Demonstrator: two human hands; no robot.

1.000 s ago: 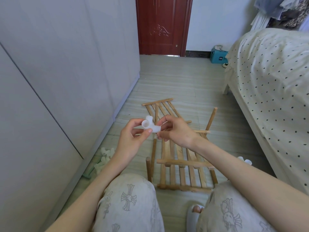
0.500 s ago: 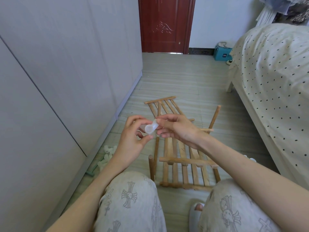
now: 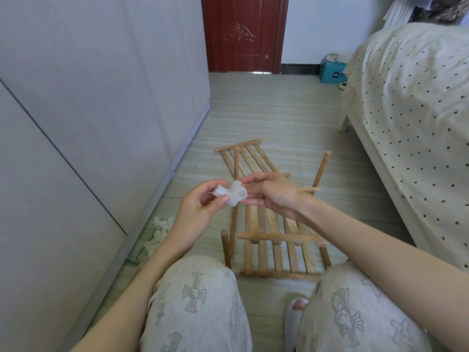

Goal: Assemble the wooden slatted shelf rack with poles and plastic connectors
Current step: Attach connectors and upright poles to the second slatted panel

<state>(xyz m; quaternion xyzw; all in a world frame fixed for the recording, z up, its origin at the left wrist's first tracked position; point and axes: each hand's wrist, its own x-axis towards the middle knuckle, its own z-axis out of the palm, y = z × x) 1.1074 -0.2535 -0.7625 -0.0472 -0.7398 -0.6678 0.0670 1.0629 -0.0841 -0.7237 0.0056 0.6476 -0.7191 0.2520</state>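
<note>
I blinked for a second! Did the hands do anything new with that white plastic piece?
Both hands turned the white connector around between the fingers. The left hand and right hand never let go. The wooden shelf stayed on the floor.

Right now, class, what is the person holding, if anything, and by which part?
A white plastic connector. The left hand pinches one of its tube ends between thumb and fingers; the right hand touches its opposite side with its fingertips.
</note>
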